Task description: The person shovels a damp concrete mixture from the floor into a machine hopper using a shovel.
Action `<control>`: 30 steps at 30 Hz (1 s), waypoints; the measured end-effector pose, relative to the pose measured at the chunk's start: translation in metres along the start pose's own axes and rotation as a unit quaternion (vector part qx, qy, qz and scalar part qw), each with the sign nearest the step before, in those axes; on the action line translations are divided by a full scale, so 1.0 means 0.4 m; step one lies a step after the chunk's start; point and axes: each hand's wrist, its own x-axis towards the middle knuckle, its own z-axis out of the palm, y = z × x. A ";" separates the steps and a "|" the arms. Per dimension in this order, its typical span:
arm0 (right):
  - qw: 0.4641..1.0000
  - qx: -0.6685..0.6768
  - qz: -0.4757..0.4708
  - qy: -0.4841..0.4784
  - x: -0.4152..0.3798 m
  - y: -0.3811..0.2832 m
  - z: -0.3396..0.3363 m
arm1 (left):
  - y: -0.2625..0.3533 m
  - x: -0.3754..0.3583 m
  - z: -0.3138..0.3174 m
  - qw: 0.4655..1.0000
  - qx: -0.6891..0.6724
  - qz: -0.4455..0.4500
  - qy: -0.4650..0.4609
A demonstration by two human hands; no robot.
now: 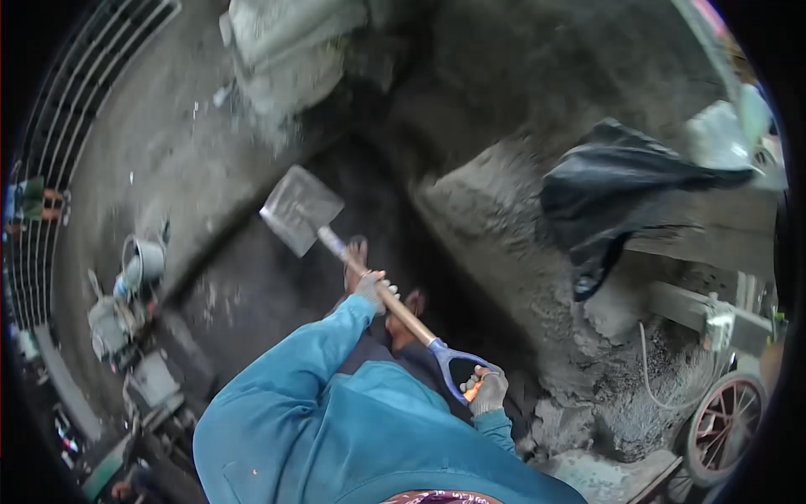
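A shovel (407, 321) with a square grey blade (302, 210), a wooden shaft and a blue D-shaped handle slants across the middle of the view. Gripping the shaft below the blade is my left hand (375, 291), in a grey glove with fingertips showing. My right hand (488, 391), gloved the same way, is closed around the orange grip of the D-handle. The blade is held out past my feet (405, 319), over dark ground, and no load shows on it. Both sleeves are blue.
Grey sand-like material (495, 202) lies to the right, partly under a black plastic sheet (613, 176). A spoked wheel (726, 428) stands at lower right. A bucket (144, 259) and machine parts are left. Pale sacks (290, 42) lie ahead. Beyond a barred fence, a person (38, 202) is visible.
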 end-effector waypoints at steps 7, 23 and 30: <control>0.995 0.008 0.033 0.096 -0.001 0.148 -0.101 | -0.228 0.195 -0.116 0.985 0.110 -0.026 0.129; 0.995 0.095 0.036 -0.025 0.172 0.230 0.576 | 0.463 0.456 -0.050 0.984 0.145 0.069 0.077; 0.999 0.030 0.027 -0.007 0.302 0.235 0.242 | 0.234 0.336 -0.033 0.978 0.141 0.060 0.144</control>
